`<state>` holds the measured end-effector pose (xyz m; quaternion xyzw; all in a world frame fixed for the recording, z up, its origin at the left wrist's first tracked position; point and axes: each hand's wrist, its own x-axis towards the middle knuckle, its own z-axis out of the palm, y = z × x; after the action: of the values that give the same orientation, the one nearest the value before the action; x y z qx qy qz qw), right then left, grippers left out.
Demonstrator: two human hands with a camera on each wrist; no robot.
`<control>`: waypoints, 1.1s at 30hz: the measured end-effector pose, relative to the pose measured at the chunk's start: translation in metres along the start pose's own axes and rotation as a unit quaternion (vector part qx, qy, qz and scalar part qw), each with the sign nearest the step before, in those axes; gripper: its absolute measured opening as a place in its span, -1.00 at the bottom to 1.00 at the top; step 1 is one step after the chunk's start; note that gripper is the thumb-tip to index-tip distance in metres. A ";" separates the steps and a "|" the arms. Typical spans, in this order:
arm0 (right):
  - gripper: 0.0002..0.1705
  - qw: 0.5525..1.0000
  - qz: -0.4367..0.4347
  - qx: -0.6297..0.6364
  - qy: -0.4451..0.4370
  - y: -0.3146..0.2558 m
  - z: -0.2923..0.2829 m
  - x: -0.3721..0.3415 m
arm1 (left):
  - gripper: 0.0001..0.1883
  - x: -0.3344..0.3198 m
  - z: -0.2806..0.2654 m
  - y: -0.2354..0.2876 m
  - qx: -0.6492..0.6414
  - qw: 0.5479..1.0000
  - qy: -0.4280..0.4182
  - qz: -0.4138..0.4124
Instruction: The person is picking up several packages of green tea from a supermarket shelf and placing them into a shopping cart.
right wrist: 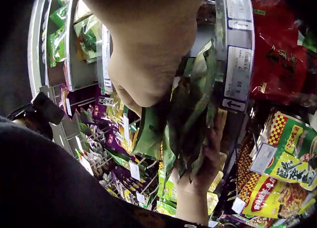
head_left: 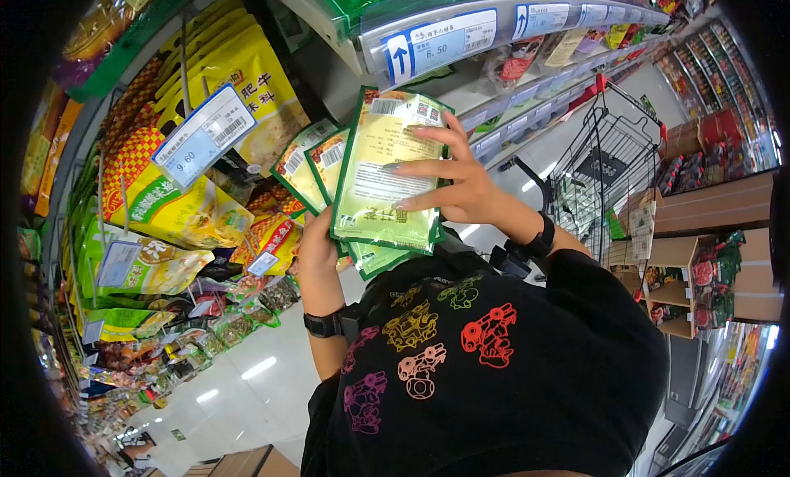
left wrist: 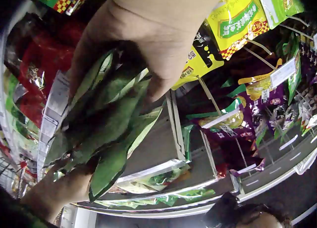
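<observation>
Several green-edged packets are held in front of the chest; the top one (head_left: 391, 169) shows its printed back with a barcode. The left hand (head_left: 319, 247) grips the bunch from its lower left side, and in the left wrist view the left hand (left wrist: 143, 40) curls round the green packets (left wrist: 109, 119). The right hand (head_left: 461, 177) lies on the top packet with its fingers spread over the print, thumb hidden. In the right wrist view the right hand (right wrist: 143, 60) is beside the packets (right wrist: 190, 109), which fan apart in a thick bundle.
Yellow seasoning bags (head_left: 185, 206) hang on hooks at the left. A shelf edge with price labels (head_left: 440, 45) runs across the top. A wire shopping cart (head_left: 605, 164) stands at the right, near cardboard boxes (head_left: 716, 210). Shiny floor (head_left: 247, 378) shows below left.
</observation>
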<state>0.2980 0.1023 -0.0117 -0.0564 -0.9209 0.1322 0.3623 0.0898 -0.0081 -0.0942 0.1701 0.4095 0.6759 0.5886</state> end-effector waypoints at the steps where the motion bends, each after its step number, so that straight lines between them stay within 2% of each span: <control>1: -0.69 1.000 0.001 -0.001 -0.005 0.000 -0.001 0.000 | -0.66 0.002 0.000 -0.001 -0.004 1.000 0.007 -0.004; 4: -0.62 0.999 0.020 0.036 -0.011 0.001 -0.002 0.002 | -0.65 0.006 -0.004 -0.003 -0.027 0.999 0.011 -0.024; 7: -0.64 0.997 0.025 0.069 -0.030 0.001 -0.007 0.008 | -0.64 0.007 0.001 0.000 -0.028 0.999 -0.006 -0.031; 10: -0.65 0.983 -0.003 0.151 -0.106 -0.003 -0.019 0.019 | -0.62 0.007 0.013 0.006 -0.043 0.998 -0.015 -0.039; 15: -0.67 0.968 -0.022 0.173 -0.179 -0.003 -0.021 0.036 | -0.54 0.001 0.028 0.012 -0.132 0.990 0.002 -0.044; 17: -0.69 0.962 -0.023 0.176 -0.206 -0.004 -0.023 0.043 | -0.45 -0.008 0.020 0.011 -0.097 0.994 -0.016 -0.037; 18: -0.71 0.951 -0.036 0.177 -0.250 -0.007 -0.028 0.048 | -0.43 -0.016 0.032 0.018 -0.076 0.996 -0.031 -0.023; 21: -0.70 0.928 -0.078 0.245 -0.271 -0.005 -0.032 0.061 | -0.41 -0.010 0.018 0.012 -0.086 0.994 -0.063 -0.024; 22: -0.70 0.926 -0.081 0.269 -0.252 -0.001 -0.032 0.063 | -0.42 -0.004 0.008 0.004 -0.097 0.992 -0.074 -0.025; 24: -0.68 0.938 -0.039 0.316 -0.136 0.009 -0.023 0.067 | -0.48 0.003 -0.002 -0.007 -0.127 0.987 -0.097 -0.001; 25: -0.63 0.937 -0.017 0.340 -0.078 0.015 -0.018 0.070 | -0.49 0.001 0.000 -0.007 -0.125 0.989 -0.084 0.003; 26: -0.42 0.939 -0.014 0.313 -0.140 0.029 -0.020 0.076 | -0.51 -0.003 0.003 -0.006 -0.124 0.990 -0.070 0.006; 29: -0.39 0.923 0.060 0.359 -0.128 0.035 -0.012 0.084 | -0.54 -0.005 0.005 -0.008 -0.144 0.988 -0.063 0.005; 33: -0.39 0.949 0.026 0.242 -0.202 0.031 -0.006 0.095 | -0.53 -0.005 0.011 -0.014 -0.167 0.983 -0.075 0.005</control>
<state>0.2326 0.1526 0.0457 0.0374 -0.9132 0.3694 0.1678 0.1076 -0.0099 -0.0967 0.1213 0.2449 0.7231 0.6344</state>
